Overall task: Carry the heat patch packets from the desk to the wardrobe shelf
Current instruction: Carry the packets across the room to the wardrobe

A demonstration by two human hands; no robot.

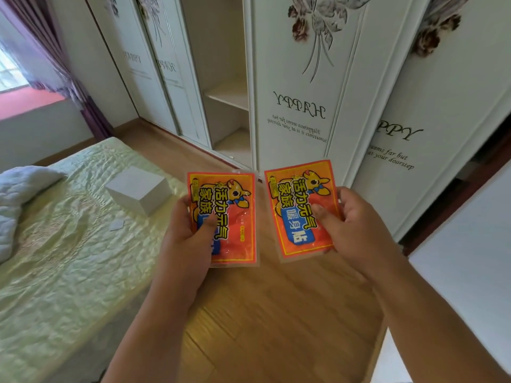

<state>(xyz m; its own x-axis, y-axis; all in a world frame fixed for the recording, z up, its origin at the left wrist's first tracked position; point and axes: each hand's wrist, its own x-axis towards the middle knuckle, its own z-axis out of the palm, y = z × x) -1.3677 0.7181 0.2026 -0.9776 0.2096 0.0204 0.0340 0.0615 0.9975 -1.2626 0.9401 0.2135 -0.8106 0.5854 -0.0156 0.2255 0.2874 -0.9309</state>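
From the head view, the open wardrobe bay (221, 78) stands ahead and slightly left of both hands, its pale shelf (229, 96) above and beyond them. The left hand (190, 230) is the nearer one to that bay. It pinches the left heat patch packet (224, 217), thumb on the front. The right hand (351, 225) pinches the right heat patch packet (300, 205) the same way. Both packets stand nearly upright, long axis vertical, just beside each other without touching, held above the wooden floor (262, 313) short of the wardrobe. They are flat orange-red foil sachets with a cartoon animal, yellow lettering and a blue label. I judge the carry is under way, with the shelf not yet reached.
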